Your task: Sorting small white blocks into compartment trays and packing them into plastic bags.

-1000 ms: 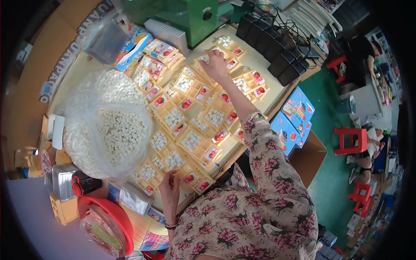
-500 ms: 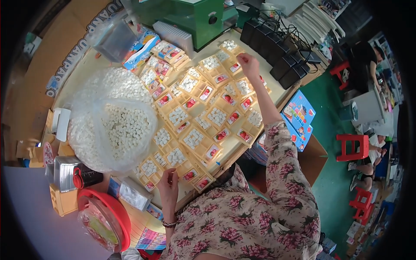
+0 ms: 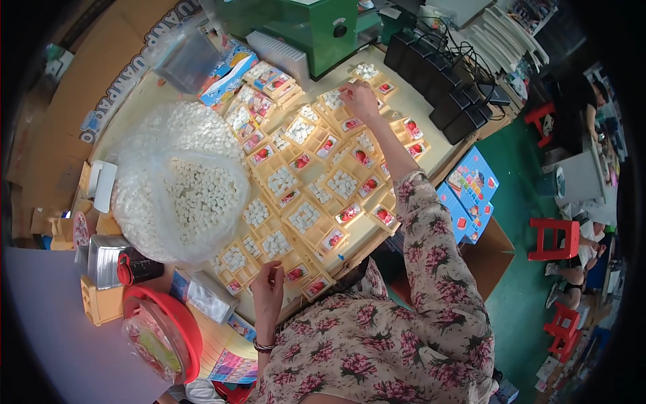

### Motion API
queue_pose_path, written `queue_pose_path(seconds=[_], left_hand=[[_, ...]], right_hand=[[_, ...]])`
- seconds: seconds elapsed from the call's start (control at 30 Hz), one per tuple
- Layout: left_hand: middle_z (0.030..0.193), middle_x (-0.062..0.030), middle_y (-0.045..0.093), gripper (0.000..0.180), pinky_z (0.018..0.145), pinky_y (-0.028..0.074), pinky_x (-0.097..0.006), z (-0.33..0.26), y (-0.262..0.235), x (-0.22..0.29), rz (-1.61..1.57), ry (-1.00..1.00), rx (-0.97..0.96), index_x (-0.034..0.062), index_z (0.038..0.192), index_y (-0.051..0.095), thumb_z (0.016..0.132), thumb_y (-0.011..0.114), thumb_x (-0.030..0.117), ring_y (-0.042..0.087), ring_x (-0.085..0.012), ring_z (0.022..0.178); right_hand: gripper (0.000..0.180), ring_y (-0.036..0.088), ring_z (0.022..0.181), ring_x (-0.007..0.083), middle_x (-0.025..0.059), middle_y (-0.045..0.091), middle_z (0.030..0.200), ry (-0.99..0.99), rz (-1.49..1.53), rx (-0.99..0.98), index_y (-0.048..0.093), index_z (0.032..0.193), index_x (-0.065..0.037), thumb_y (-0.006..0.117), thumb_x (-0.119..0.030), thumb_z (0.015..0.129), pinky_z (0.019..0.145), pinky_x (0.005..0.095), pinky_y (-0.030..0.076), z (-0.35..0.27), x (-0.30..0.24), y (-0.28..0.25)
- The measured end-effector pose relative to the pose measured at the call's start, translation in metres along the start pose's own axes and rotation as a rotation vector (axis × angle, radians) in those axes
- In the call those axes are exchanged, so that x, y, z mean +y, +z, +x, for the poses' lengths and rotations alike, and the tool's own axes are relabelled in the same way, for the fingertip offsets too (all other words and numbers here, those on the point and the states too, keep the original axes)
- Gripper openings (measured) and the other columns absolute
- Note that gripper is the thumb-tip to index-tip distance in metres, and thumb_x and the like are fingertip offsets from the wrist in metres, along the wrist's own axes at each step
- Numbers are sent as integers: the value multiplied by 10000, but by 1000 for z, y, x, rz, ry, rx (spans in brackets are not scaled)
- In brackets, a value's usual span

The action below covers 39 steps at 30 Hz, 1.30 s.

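Many cream-coloured compartment trays point(image 3: 316, 141) lie side by side and overlapping on the table. Each has small white pieces point(image 3: 342, 183) grouped in one part and a strawberry-printed card point(image 3: 348, 213) in another. At the far trays, my right hand point(image 3: 361, 101) is bent down with its fingertips drawn together over a tray of white pieces; whatever they pinch is too small to make out. Near the front edge, my left hand point(image 3: 268, 289) hovers beside the closest trays, its fingers curled in and their contents hidden. Left of the trays bulges a large clear bag point(image 3: 145, 195) full of white pieces.
A green machine point(image 3: 306, 34) stands at the back, with black power adapters point(image 3: 434, 84) along the far right edge. Stacked trays point(image 3: 274, 82) and a clear bin point(image 3: 186, 62) sit behind the bag. Near left are a black jar point(image 3: 142, 268) and a red basin point(image 3: 185, 330).
My right hand has moved left from a far-right tray to a neighbouring one, with its arm swinging along. My left hand keeps its curled pose, and the view has shifted slightly.
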State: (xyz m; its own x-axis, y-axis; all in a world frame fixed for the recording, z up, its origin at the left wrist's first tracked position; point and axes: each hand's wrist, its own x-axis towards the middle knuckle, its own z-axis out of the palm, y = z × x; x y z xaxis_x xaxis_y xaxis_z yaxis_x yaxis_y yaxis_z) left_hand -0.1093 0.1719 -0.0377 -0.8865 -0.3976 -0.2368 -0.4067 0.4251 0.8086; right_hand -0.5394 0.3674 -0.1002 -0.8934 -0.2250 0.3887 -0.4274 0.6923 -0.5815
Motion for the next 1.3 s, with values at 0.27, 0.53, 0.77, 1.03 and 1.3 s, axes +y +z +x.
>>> queue_pose_path(seconds=[0.27,0.53,0.77,1.03,1.3], left_hand=[[690,-33,602,166,581,446,-222,-3,-1,3,32,-15,-27,0,995,589,887,557,122,571,-80,628],[706,-40,618,161,576,440,-220,2,8,9,65,30,-91,4,996,594,881,566,114,572,-82,626],[721,-60,631,174,581,444,-247,-21,3,4,17,14,-25,16,1008,590,884,566,135,577,-108,623],[699,-64,612,168,573,446,-251,-33,-4,3,39,31,-36,18,1002,588,888,557,138,568,-111,630],[759,-49,635,181,607,458,-230,-25,-4,4,67,57,-108,29,1031,586,893,552,142,599,-101,688]], right_hand=[[150,599,718,202,100,636,816,-67,164,212,663,879,-49,644,-167,789,668,314,476,-10,-14,-14],[168,569,734,99,42,623,891,-48,954,103,629,954,-48,638,-54,786,660,235,474,-118,-225,-16],[123,592,773,290,127,609,806,-330,835,-95,611,859,-38,608,-86,746,682,380,484,-142,-342,110],[74,584,723,299,131,604,722,-218,885,-88,609,786,-35,599,-95,743,673,398,468,-177,-293,55],[135,613,808,273,132,642,894,277,348,68,651,907,-14,633,-45,778,737,335,493,-229,-105,-81]])
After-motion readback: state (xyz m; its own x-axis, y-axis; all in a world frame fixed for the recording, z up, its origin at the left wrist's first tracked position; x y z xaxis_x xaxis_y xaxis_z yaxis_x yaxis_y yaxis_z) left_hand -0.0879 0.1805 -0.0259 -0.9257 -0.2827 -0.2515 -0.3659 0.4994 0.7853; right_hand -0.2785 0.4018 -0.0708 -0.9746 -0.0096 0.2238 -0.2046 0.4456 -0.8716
